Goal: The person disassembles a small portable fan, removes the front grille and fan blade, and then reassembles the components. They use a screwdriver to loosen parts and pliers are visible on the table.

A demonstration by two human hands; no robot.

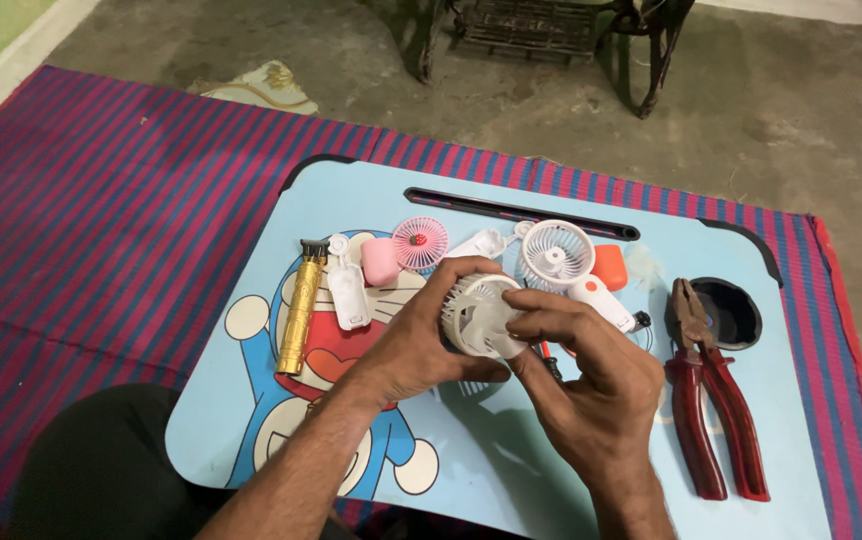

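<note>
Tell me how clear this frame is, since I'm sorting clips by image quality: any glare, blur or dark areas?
Head view: light is soft and even, with no strong glare on the blue lap table; the white fan, left hand and right hand look sharp; faint shadows lie under the hands; the floor at the top is dimmer.

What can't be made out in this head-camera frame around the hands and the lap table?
- White fan head, head view: its rear and left rim are covered by the left hand; the right hand hides its lower right edge.
- Screwdriver: mostly hidden under the right hand.
- Lap table: near edge cut off by the frame bottom.
- Small white parts: too small to identify.
</note>
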